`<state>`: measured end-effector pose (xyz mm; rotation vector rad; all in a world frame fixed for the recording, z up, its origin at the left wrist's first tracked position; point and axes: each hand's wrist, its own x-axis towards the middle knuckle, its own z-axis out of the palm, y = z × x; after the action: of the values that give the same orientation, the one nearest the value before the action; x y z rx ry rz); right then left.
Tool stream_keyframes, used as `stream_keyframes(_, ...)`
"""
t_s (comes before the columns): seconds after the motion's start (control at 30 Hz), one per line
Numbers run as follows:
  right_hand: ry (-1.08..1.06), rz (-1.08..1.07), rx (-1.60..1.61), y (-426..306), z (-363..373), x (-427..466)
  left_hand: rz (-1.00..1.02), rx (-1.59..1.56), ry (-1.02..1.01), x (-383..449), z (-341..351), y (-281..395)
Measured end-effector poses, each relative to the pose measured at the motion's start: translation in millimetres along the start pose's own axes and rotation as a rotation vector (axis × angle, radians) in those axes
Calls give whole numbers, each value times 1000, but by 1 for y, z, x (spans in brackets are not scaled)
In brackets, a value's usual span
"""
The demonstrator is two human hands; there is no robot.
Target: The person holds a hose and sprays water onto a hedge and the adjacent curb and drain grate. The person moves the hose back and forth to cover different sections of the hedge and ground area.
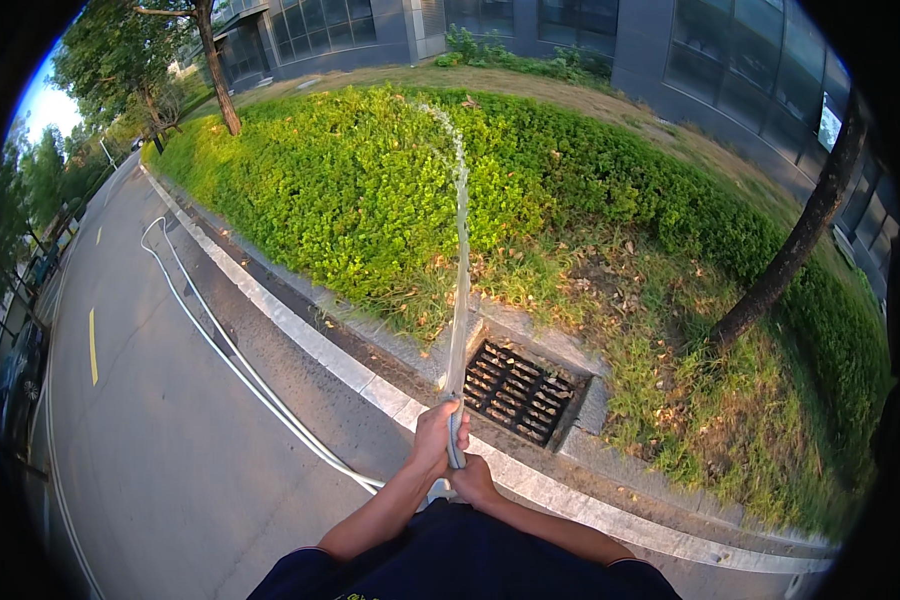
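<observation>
Both my hands grip a pale garden hose (456, 444) in front of my body. My left hand (436, 433) is wrapped around it close to its mouth. Lower down, my right hand (473, 480) is closed around the hose near my waist. A stream of water (461, 247) shoots forward from the hose end and breaks into drops over a low green hedge (345, 172). Just beyond and to the right of my hands lies a black drain grate (521, 390) with dry leaves on it.
More white hose (228, 352) lies looped on the asphalt road (164, 450) to the left. A pale stone curb (307, 345) runs diagonally past me. One leaning tree trunk (795, 247) stands on the right, another tree (215, 71) at the far left. Behind the hedge is a grey building (645, 52).
</observation>
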<state>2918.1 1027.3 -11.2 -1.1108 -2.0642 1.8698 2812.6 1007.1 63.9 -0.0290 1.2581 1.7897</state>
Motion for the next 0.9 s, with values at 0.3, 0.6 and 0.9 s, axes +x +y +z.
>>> stream_keyframes(0.3,33,80,39,-11,-7,-5,-92,109,-75,14,5,-4)
stream_keyframes(0.6,71,168,112,8,-1,4,-179,192,-204,25,15,-11)
stream_keyframes(0.9,117,96,126,2,12,12,-118,-20,-169,55,-30,-24)
